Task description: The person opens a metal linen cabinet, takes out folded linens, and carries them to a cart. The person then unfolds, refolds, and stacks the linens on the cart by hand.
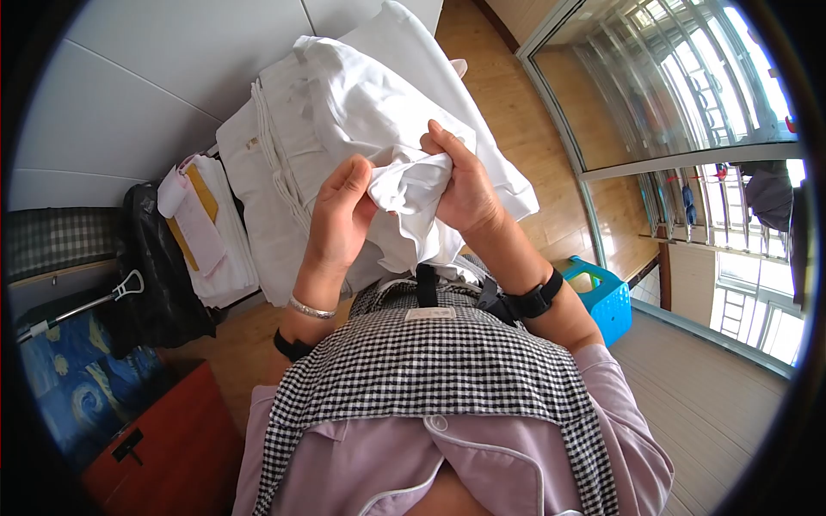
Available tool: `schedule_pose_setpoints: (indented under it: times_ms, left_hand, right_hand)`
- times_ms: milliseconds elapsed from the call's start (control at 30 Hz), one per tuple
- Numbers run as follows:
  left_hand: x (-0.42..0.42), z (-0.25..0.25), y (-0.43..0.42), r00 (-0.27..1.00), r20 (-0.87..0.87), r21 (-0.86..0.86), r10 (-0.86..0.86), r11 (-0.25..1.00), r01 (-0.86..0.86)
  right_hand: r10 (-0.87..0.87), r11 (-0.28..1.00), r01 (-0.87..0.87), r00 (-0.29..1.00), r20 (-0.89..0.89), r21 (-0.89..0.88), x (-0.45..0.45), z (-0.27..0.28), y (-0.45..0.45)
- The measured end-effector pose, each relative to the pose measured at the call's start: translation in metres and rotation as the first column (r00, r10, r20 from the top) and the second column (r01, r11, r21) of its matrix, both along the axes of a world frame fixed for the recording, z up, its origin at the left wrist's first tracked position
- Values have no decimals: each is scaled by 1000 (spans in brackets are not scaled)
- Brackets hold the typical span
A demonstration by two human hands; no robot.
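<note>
White cloth (379, 99) lies spread over a pile of folded white fabric (267, 163), and part of it is gathered up between my two hands. My left hand (341, 211) pinches the bunched part from its left side, thumb uppermost. On the right side my right hand (465, 182) is closed around the same bunch, its thumb pointing up. Loose folds hang from between the hands down to the checked apron (439, 370) at my waist. The fingertips of both hands are partly hidden by the cloth.
A blue plastic basket (609, 311) stands on the floor at the right. Left of the pile are more folded white cloths (231, 267) and a black bag (151, 292). A red-brown box (185, 447) is at the lower left. Glass sliding doors (594, 172) stand at the right.
</note>
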State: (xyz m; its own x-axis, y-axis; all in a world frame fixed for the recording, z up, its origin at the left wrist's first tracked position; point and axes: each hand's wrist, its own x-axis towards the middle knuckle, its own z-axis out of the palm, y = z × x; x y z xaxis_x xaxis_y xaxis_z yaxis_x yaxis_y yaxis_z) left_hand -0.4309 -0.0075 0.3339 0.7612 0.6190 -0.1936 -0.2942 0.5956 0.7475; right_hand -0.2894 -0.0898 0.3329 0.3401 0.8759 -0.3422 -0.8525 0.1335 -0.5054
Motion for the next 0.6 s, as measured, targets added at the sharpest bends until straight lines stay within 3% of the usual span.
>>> schedule_pose_setpoints:
  times_ms: [67, 100, 167, 233, 300, 333, 367, 433, 467, 500, 567, 600]
  left_hand:
    - [-9, -4, 7, 992, -89, 322, -94, 939, 118]
    - [-13, -3, 8, 992, -89, 322, -92, 939, 116]
    - [-19, 1, 8, 938, -272, 222, -216, 934, 279]
    - [-21, 2, 6, 911, -317, 162, -264, 931, 327]
    - [-24, -5, 5, 897, -272, -137, -348, 937, 321]
    - [-24, -17, 8, 902, -247, -245, -355, 923, 296]
    - [-24, -32, 9, 906, -246, -242, -344, 927, 286]
    - [-20, -53, 7, 975, -125, -468, -185, 877, 107]
    - [-19, -47, 3, 981, -171, -474, -94, 881, 2]
    - [-16, -49, 2, 983, -167, -474, -82, 881, -7]
    - [-13, -58, 4, 947, -273, -606, 171, 734, -307]
    - [-17, -61, 7, 945, -269, -606, 185, 730, -316]
  right_hand:
    - [-2, 1000, 3, 996, 88, -11, 7, 0, -1]
    - [-3, 1000, 7, 985, 174, -21, 9, 0, -1]
    - [-26, 999, 29, 977, 211, -13, 10, 5, -2]
    - [49, 999, -42, 942, 333, -30, 8, 10, -7]
    - [118, 993, -102, 916, 385, -60, 5, 10, -13]
    - [177, 984, -151, 886, 430, -94, 3, 9, -15]
    - [186, 982, -162, 882, 432, -91, 3, 9, -19]
    - [271, 963, -212, 741, 615, -169, 2, 6, -27]
    - [292, 956, -211, 722, 628, -202, 3, 2, -32]
    - [301, 953, -222, 715, 631, -203, 4, -1, -36]
    - [276, 960, -247, 768, 578, -130, 6, -5, -45]
    - [242, 969, -224, 816, 525, -99, 8, -4, -49]
